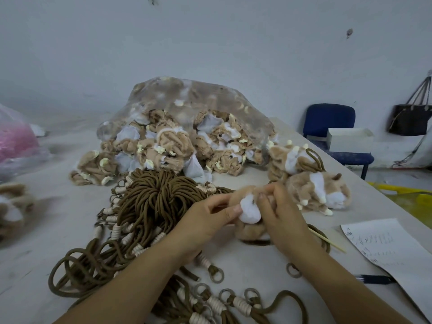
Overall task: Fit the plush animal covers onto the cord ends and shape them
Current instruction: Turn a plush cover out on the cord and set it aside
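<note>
Grey table (247, 260), front centre: your left hand (210, 217) and right hand (284, 215) both pinch the plush cover (251, 231), fingers curled onto it. Press the white muzzle out evenly; avoid twisting the cord (256, 243).

Light: even, diffuse, moderately bright, with a cool bluish cast across the bare pale grey wall (210, 43). Shadows: soft, short, beneath the tangled bundle of brown cords (149, 202). Glare: faint sheen on the crumpled clear plastic bag (205, 94). Edges: wide-angle bowing; left margin smeared. Centre: slightly soft.
</note>
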`<act>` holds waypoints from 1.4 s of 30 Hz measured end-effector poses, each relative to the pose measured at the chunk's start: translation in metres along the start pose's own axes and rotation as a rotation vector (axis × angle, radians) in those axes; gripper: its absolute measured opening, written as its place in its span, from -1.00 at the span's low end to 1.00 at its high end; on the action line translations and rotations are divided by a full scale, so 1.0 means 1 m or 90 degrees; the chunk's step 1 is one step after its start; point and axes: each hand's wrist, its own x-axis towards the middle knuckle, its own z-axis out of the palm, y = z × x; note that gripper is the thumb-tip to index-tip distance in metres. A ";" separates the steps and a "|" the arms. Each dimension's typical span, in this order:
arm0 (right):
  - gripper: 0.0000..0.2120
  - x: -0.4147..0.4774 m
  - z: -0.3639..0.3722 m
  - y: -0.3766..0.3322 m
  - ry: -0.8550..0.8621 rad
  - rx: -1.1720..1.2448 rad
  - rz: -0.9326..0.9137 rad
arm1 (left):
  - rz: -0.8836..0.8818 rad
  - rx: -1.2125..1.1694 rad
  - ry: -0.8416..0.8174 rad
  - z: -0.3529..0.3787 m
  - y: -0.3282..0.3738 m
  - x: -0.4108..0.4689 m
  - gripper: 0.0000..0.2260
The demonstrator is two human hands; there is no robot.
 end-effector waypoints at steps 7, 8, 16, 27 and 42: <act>-0.91 -0.004 0.008 -0.009 -0.060 -0.037 -0.100 | 0.015 0.227 0.158 0.001 -0.004 0.005 -0.86; -0.91 -0.005 0.008 -0.012 -0.068 -0.048 -0.119 | 0.033 0.276 0.197 0.002 -0.004 0.005 -0.86; -0.70 -0.007 0.010 -0.016 -0.128 -0.052 -0.085 | 0.098 0.257 0.306 0.000 -0.001 0.004 -0.85; -0.75 -0.002 0.010 -0.013 -0.091 0.013 0.085 | 0.362 0.491 0.116 0.009 0.002 -0.003 -0.80; -0.73 0.002 0.002 -0.008 -0.094 0.169 0.175 | 0.241 0.563 0.201 0.015 -0.006 -0.002 -0.75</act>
